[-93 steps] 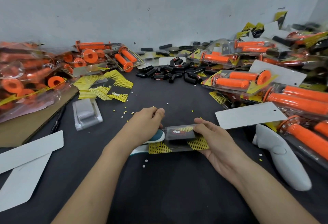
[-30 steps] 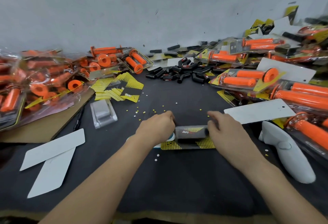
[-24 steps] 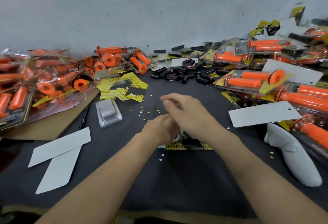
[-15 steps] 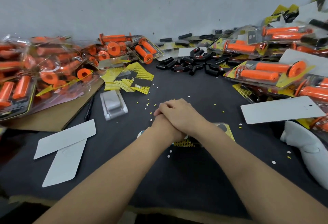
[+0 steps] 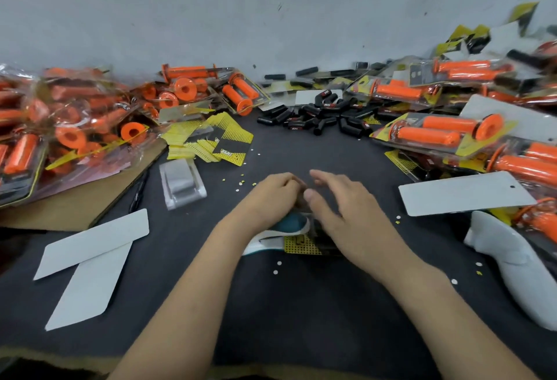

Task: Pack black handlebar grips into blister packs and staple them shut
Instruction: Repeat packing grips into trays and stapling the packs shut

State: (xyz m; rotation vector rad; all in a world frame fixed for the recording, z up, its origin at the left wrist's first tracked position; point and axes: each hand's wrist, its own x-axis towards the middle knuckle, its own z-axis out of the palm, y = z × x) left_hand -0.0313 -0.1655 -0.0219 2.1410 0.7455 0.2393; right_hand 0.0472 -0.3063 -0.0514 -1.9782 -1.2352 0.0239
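A teal and white stapler (image 5: 290, 223) lies at the table's middle, its jaw over the left end of a blister pack (image 5: 299, 245) with a yellow dotted card. My left hand (image 5: 271, 195) is curled over the top of the stapler and grips it. My right hand (image 5: 343, 211) hovers just right of it above the pack, fingers relaxed and holding nothing; it hides most of the pack and the black grip inside. A heap of loose black grips (image 5: 316, 111) lies at the back centre.
Packs of orange grips are piled at the left (image 5: 75, 126) and right (image 5: 437, 135). An empty clear blister (image 5: 182, 182) and yellow cards (image 5: 211, 141) lie back left. White backing cards (image 5: 90, 247) (image 5: 464, 192) flank me. A white tool (image 5: 512, 265) sits at the right.
Half a second ago my right hand lay pressed on top of my left hand over the stapler. It has since lifted off and moved right, fingers opening. My left hand stays on the stapler.
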